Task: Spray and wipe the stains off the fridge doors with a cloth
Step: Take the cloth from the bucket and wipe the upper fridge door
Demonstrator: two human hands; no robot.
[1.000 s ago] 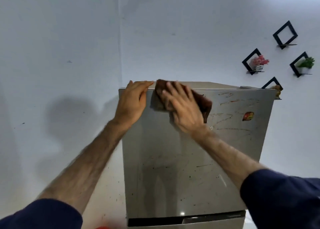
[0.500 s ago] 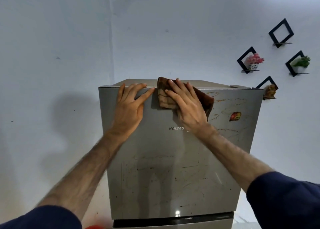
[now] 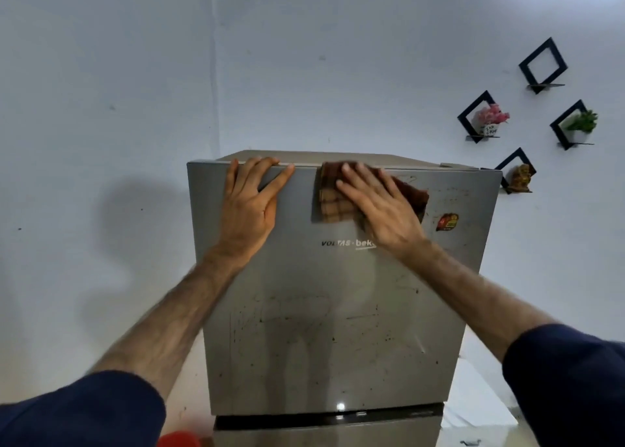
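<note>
Fridge door: my right hand presses the cloth flat near the top, left hand braces spread; lower scribbles look unwiped.

cloth on upper fridge door, sticker to its right, 4 wall shelves further right

The upper fridge door carries a brand mark in pale letters near its middle: "VOLTAS · bek", its last letters hidden behind the right hand. A red and yellow sticker on the same door has print too small to read. The white pot under the pink flowers bears dark handwritten marks, illegible
</note>
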